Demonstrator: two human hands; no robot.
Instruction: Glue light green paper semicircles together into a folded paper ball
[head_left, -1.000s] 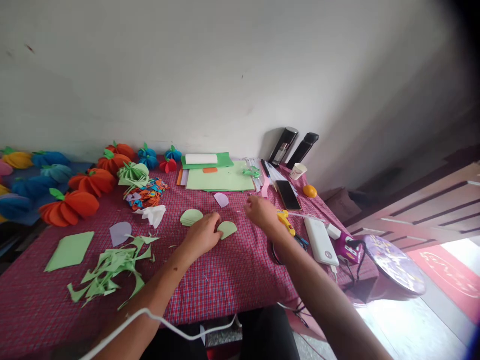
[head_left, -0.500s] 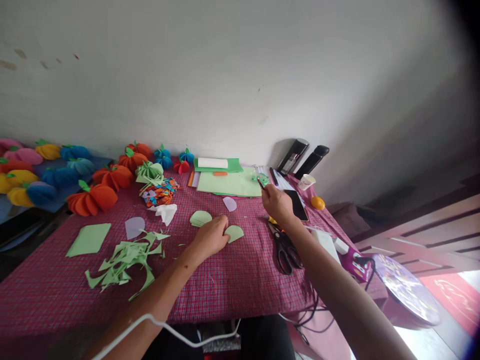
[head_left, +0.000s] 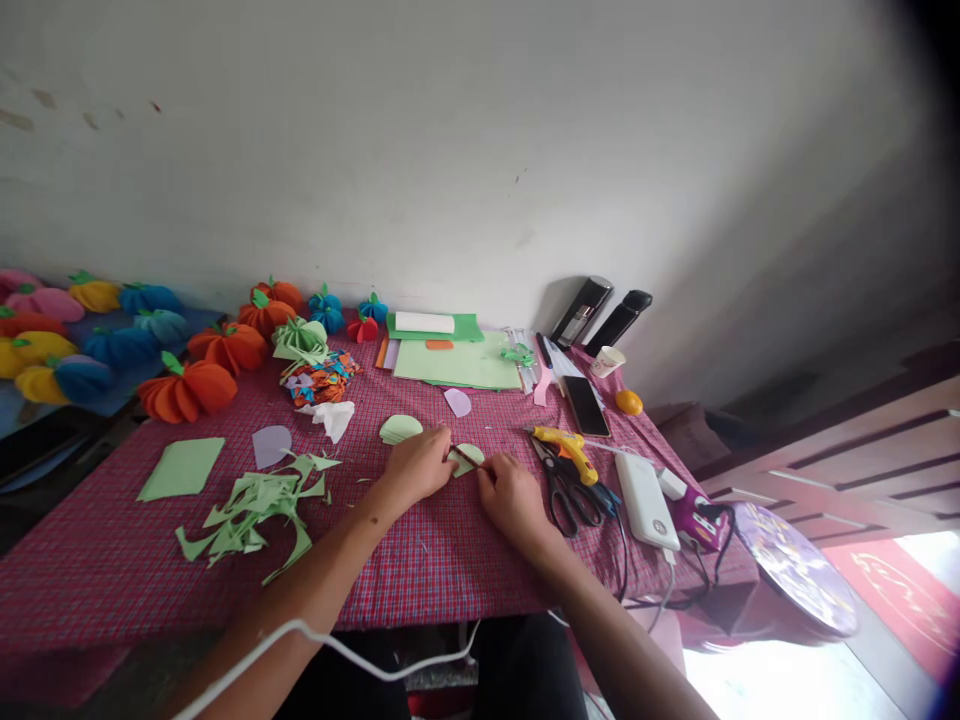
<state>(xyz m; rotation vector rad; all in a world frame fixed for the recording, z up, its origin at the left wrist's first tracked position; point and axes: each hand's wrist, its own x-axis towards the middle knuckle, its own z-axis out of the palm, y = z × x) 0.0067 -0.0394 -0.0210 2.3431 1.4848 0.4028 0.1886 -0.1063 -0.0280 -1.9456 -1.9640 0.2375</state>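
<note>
On the checked tablecloth, a light green rounded paper piece (head_left: 465, 466) lies between my hands. My left hand (head_left: 424, 462) is closed at its left edge, fingertips gripping it. My right hand (head_left: 513, 496), closed too, holds a thin dark stick (head_left: 466, 455) that lies slantwise across the paper; its exact kind is too small to tell. Just behind my left hand is a small stack of green rounded paper pieces (head_left: 400, 429). A lilac rounded piece (head_left: 457, 402) lies farther back. To the right of my right hand are a yellow glue gun (head_left: 567, 448) and black-handled scissors (head_left: 564, 496).
Green paper scraps (head_left: 259, 510) and a square green paper stack (head_left: 182, 468) lie at left. Paper pumpkins (head_left: 189, 390) stand along the wall side. Paper sheets (head_left: 457, 363) lie at the back. A phone (head_left: 586, 406), white power bank (head_left: 646, 500), cup (head_left: 607, 362) and orange fruit (head_left: 628, 402) are at right.
My right hand has come from the back right down and left to the green paper piece, bringing the dark stick. The glue gun and phone are now uncovered. My left hand has barely moved.
</note>
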